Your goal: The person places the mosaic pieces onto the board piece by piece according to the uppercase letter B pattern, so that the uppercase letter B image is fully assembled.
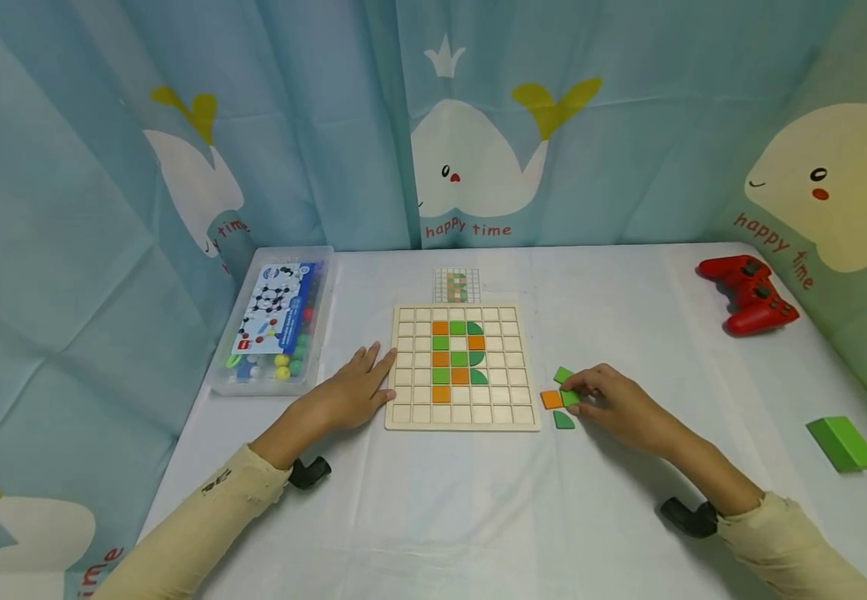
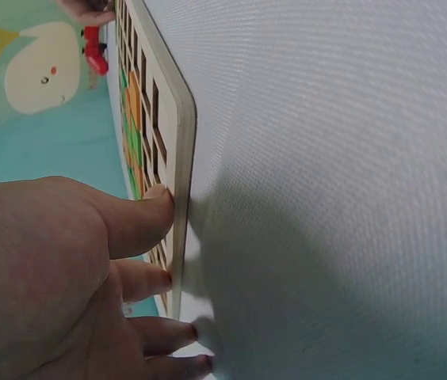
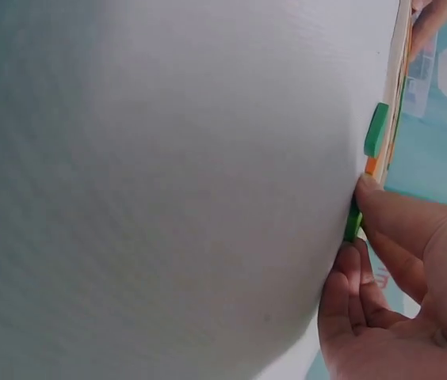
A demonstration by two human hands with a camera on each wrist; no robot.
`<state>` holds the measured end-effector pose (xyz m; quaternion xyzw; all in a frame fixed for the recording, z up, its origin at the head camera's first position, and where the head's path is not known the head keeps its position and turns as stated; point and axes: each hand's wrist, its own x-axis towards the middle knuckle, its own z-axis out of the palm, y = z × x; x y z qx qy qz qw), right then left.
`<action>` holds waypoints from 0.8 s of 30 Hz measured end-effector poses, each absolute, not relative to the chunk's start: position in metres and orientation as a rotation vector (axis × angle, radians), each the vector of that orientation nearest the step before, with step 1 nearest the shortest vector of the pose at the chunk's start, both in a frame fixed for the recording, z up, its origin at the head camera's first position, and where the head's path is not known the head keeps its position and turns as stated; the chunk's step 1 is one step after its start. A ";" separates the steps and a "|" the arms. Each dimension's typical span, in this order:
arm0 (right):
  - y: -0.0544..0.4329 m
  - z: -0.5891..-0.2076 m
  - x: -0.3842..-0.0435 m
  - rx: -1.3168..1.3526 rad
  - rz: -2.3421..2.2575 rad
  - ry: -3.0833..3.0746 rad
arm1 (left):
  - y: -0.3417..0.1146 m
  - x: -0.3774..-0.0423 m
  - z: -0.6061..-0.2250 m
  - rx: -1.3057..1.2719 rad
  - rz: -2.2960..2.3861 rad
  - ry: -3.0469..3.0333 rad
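A wooden grid board (image 1: 413,414) lies mid-table, with orange, light green and dark green tiles (image 1: 441,359) set in its cells like a letter R. My left hand (image 1: 351,389) rests at the board's left edge, fingers spread; in the left wrist view its thumb (image 2: 140,222) touches the rim. Right of the board, my right hand (image 1: 621,408) pinches a light green square tile (image 1: 570,398) between thumb and fingers. Around it lie an orange square tile (image 1: 551,400), another light green tile (image 1: 563,374) and a dark green quarter-round tile (image 1: 564,420).
A small pattern card (image 1: 457,285) lies behind the board. A clear plastic case (image 1: 272,321) with coloured balls stands at the left. At the right are a red game controller (image 1: 749,293) and a green block (image 1: 844,443). Curtains (image 1: 343,125) border the table.
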<state>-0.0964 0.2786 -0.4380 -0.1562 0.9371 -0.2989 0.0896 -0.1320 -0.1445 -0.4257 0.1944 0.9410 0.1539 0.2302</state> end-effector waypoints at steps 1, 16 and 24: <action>0.279 -0.438 -0.096 -0.468 -0.885 2.787 | -0.144 -0.132 -0.426 0.536 0.423 2.589; 0.275 -0.427 -0.105 -0.525 -0.852 2.812 | -0.144 -0.132 -0.426 0.532 0.405 2.589; 0.242 -0.415 -0.117 -0.594 -0.951 2.725 | -0.145 -0.133 -0.427 0.541 0.392 2.592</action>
